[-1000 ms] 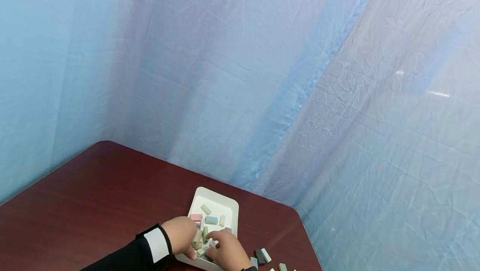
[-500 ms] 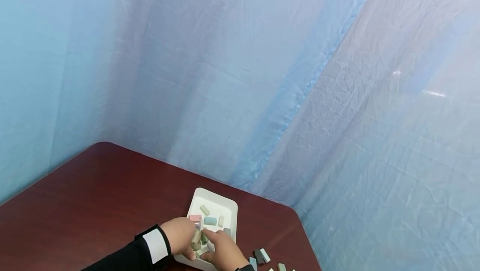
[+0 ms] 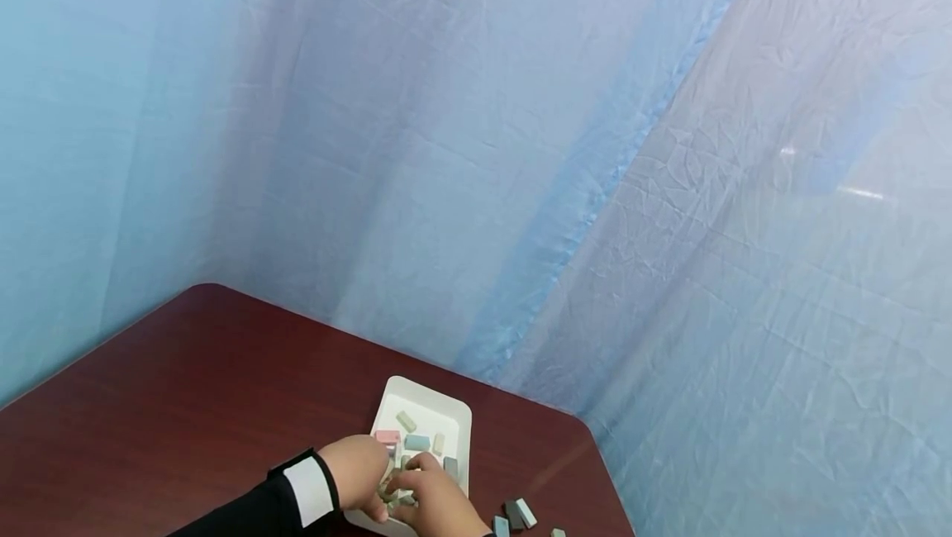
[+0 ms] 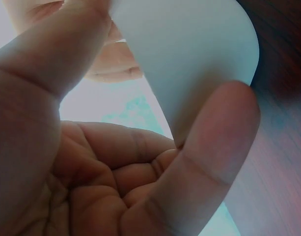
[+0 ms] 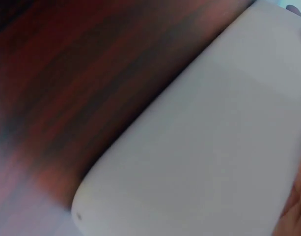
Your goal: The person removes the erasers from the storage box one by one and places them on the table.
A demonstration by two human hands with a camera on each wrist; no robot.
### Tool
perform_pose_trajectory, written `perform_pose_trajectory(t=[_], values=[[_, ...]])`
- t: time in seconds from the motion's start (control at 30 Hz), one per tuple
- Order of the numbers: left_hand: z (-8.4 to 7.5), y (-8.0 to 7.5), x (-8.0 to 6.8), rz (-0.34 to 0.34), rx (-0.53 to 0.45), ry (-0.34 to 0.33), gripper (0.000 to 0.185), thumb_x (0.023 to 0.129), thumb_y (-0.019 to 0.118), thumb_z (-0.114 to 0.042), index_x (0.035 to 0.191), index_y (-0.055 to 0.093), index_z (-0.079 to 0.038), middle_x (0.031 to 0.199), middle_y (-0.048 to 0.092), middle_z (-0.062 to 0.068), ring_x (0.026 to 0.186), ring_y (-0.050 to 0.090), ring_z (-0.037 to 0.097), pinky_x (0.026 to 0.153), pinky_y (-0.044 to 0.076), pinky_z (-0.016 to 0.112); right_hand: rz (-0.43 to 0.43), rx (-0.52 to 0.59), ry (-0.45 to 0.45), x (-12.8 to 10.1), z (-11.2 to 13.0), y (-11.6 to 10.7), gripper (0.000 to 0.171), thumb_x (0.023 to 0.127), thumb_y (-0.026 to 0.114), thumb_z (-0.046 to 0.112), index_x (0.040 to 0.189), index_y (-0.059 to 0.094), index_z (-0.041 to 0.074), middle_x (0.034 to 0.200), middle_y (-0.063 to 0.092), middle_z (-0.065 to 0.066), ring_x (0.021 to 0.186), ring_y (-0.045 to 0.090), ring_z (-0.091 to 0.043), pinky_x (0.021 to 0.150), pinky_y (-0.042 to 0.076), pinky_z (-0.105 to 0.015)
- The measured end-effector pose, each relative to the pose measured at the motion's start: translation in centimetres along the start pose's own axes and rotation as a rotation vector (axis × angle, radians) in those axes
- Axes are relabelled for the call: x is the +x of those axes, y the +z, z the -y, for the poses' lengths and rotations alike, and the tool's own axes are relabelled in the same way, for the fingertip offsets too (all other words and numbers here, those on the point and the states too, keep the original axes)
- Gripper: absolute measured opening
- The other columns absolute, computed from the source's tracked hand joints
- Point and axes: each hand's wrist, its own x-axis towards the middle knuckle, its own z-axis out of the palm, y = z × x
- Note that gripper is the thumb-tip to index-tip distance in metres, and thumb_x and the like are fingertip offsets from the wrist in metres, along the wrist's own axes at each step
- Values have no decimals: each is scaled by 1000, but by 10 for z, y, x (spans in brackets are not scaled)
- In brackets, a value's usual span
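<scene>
Your left hand (image 3: 360,468) sits at the near left corner of the white tray (image 3: 459,415), the black sleeve with its white cuff (image 3: 308,486) trailing off to the left across the dark red wooden table (image 3: 186,405). The left wrist view shows that hand (image 4: 81,172) with thumb and a finger curled round the tray's wall (image 4: 189,59), so it grips the rim and steadies it. Moving right, your right hand (image 3: 430,497) lies over the near end of the tray, knuckles up, fingers bent down among the small pastel blocks; whether it pinches one or only rests on them cannot be told, since the fingertips are hidden in the head view and the right wrist view shows only the blurred outer wall of the tray (image 5: 199,147) against the table. The tray's long axis runs away from you toward the blue sheeting (image 3: 521,149), and the blocks still visible in it lie just beyond your fingers: a pink block (image 3: 387,437) nearest the left hand, then a light blue block (image 3: 417,442), a beige block (image 3: 405,420) further back, and a grey block (image 3: 450,466) by the right wall. The right hand is the nearer of the two to these. Further right, outside the tray, loose blocks (image 3: 519,512) lie on the table near your right wrist.
</scene>
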Motion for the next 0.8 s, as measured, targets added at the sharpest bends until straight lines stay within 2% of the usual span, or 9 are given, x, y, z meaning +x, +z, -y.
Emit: perform_pose_trajectory(t=[0.1,0.17,0.27,0.43,0.53,0.67,0.8], values=[[0,0,0,4,-11,-21,43,66,80,-52,58,60,-16,57,54,-2,54,44,11,58,41,30,-9,52,35,0,1,0,6,81,75,28,84,69,28,95,49,8,78,47,-1,64,43,-18],[-1,0,0,4,-12,-32,45,67,80,-52,56,57,-16,56,52,-2,53,42,11,57,39,31,-9,81,74,0,2,0,9,80,76,29,77,67,27,90,47,6,71,43,-1,61,41,-18],[-1,0,0,-7,10,-26,46,66,80,-53,56,57,-15,56,51,-2,53,42,12,57,40,31,-12,95,107,1,2,1,13,79,77,32,76,66,25,87,47,2,64,42,-1,58,41,-19],[-2,-1,-1,-11,36,-14,45,66,80,-53,59,61,-14,59,53,0,55,46,11,59,43,31,-35,62,110,4,2,3,14,77,78,32,82,66,26,87,47,2,63,42,-1,58,41,-19],[-3,-1,-1,-11,45,-5,45,66,80,-54,61,62,-13,59,55,0,55,47,11,60,44,31,-53,51,135,3,3,4,14,76,76,21,82,65,27,87,47,3,62,41,-3,57,39,-21],[-3,0,-2,-22,49,-2,46,65,80,-54,60,60,-13,58,54,1,54,47,12,58,43,31,-65,95,182,-1,4,3,27,68,71,5,85,67,25,88,47,2,61,39,-6,54,37,-22],[-4,-2,-1,-29,35,-22,45,65,81,-52,59,58,-14,58,53,0,54,46,12,58,42,31,-85,133,182,-5,4,-1,22,66,67,3,80,70,20,87,47,2,63,39,-6,55,37,-22]])
